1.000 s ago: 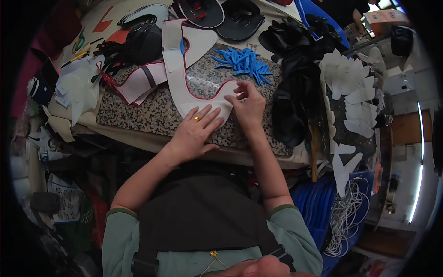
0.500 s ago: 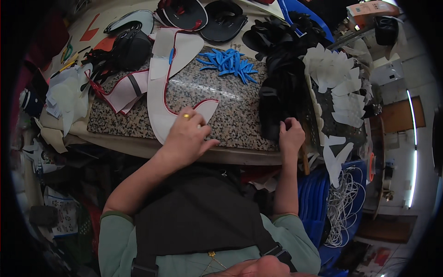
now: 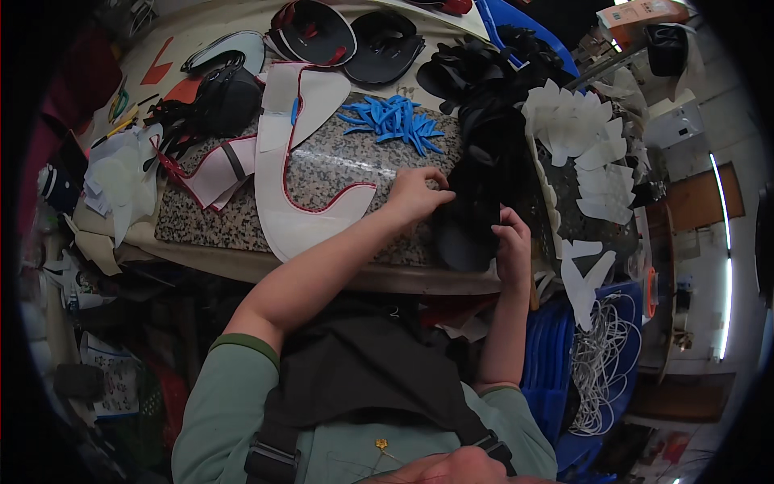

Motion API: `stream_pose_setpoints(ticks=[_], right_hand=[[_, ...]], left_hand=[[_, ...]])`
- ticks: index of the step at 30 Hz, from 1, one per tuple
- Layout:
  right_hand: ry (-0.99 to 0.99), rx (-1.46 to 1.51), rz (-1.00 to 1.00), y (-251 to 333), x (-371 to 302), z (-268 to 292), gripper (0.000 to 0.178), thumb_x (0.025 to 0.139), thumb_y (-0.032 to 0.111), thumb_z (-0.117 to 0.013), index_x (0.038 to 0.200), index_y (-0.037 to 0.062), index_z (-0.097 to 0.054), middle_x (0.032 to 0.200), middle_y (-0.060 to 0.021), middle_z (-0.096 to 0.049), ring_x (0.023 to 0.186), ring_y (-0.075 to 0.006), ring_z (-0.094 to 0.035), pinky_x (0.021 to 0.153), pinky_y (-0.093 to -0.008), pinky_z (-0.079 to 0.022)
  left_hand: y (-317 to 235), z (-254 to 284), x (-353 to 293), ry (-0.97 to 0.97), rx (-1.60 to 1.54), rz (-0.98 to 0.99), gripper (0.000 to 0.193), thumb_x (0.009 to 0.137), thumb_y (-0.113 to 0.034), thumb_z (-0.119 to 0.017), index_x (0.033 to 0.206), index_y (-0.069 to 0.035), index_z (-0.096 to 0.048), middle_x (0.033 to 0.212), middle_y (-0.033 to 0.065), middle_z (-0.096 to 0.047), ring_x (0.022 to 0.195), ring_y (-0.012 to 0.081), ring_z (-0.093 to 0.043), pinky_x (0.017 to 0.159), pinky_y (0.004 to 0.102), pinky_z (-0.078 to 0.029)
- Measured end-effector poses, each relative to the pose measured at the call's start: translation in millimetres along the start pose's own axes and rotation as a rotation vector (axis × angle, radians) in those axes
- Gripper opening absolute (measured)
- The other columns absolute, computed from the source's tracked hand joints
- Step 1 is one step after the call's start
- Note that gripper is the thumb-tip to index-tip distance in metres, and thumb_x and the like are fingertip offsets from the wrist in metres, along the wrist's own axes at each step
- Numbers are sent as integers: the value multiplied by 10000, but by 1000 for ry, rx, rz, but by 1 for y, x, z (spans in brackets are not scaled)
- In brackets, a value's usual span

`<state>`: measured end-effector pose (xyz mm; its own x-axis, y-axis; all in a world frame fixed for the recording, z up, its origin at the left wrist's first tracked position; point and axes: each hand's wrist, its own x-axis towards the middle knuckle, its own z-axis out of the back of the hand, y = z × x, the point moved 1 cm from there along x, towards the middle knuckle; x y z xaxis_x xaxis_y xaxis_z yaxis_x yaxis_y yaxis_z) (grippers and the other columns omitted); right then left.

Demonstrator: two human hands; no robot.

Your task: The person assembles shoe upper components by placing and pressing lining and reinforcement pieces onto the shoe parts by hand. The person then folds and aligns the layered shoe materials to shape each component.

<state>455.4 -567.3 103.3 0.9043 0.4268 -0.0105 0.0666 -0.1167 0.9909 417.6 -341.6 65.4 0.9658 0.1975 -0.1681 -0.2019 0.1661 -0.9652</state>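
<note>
Both my hands are at a stack of dark, curved black pieces point(image 3: 468, 234) on the right of the stone slab; they look like shoe uppers. My right hand point(image 3: 513, 246) pinches the right edge of the front piece between thumb and fingers. At its upper left edge, my left hand point(image 3: 418, 195) has its fingers bent and thumb tip against the black; whether it grips is hard to see. A white hook-shaped piece with red edging point(image 3: 314, 222) lies left of my left forearm. Small blue strips point(image 3: 395, 121) are heaped beyond my left hand.
The speckled stone slab point(image 3: 214, 222) lies on the table. White cut pieces point(image 3: 605, 189) overlap at the right, above a blue bin point(image 3: 548, 347) with white cord point(image 3: 601, 363). Black rounded pieces point(image 3: 387, 48) lie at the back; white sheets point(image 3: 121, 173) at the left.
My left hand has left the white red-edged piece and moved right to the black pieces. The front black piece has shifted toward me and slightly left, with my right hand at its edge.
</note>
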Motion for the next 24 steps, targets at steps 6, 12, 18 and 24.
stream_pose_setpoints(ticks=[6,12,18,24], right_hand=[[4,-95,-36,-11,27,14,172,939,196,-611,869,40,-627,1233,-162,-625,1245,-184,-508,1037,-299,-338],[-3,174,-45,-27,32,22,610,1059,544,-332,955,40,-658,1602,-207,-263,1372,-226,-404,1116,-393,-319],[22,-175,-154,-20,20,-8,793,991,690,-281,1481,81,-419,1642,-121,-211,1462,-237,-290,1171,-475,-246],[-12,-253,-115,-20,28,10,693,1028,594,-379,1136,-26,-668,1546,-113,-423,1366,-254,-441,1096,-385,-373]], left_hand=[[-12,-13,-1,-14,208,-366,322,799,-173,-773,1094,-68,-694,981,177,-676,924,307,-662,852,387,-531],[-12,-1,0,-7,311,-415,400,746,38,-657,1139,-36,-672,1109,190,-647,1081,376,-614,965,417,-487],[-85,104,-41,16,473,-505,452,709,109,-604,1143,1,-669,1127,197,-629,1104,374,-598,958,415,-484],[-111,135,-59,16,482,-548,511,699,142,-532,1181,9,-639,1116,201,-650,1047,361,-629,919,391,-491]])
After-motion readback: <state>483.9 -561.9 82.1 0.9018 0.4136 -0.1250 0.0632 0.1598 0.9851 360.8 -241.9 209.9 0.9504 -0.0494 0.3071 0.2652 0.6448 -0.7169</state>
